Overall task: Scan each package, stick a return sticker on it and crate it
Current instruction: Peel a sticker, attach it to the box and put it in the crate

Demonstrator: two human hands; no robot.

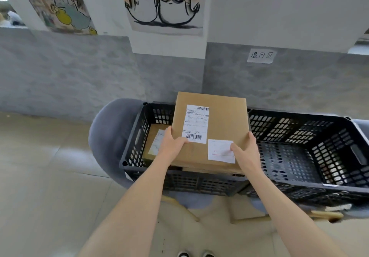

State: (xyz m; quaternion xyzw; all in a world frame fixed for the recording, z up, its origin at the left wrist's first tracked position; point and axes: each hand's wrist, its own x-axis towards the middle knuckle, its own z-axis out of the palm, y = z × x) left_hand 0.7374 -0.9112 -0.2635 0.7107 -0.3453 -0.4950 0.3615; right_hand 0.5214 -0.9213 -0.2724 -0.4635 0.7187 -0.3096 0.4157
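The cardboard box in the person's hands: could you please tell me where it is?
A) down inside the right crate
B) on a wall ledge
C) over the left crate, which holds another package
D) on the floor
C: the left hand and right hand grip the cardboard box above the left crate, where another package lies.

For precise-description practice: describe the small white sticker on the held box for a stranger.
Find the left black crate; the left hand and right hand hold a cardboard box over it. By the right thumb on the box top lies the sticker. Unlike the taller shipping label beside it, it has no barcodes, only faint red marks.
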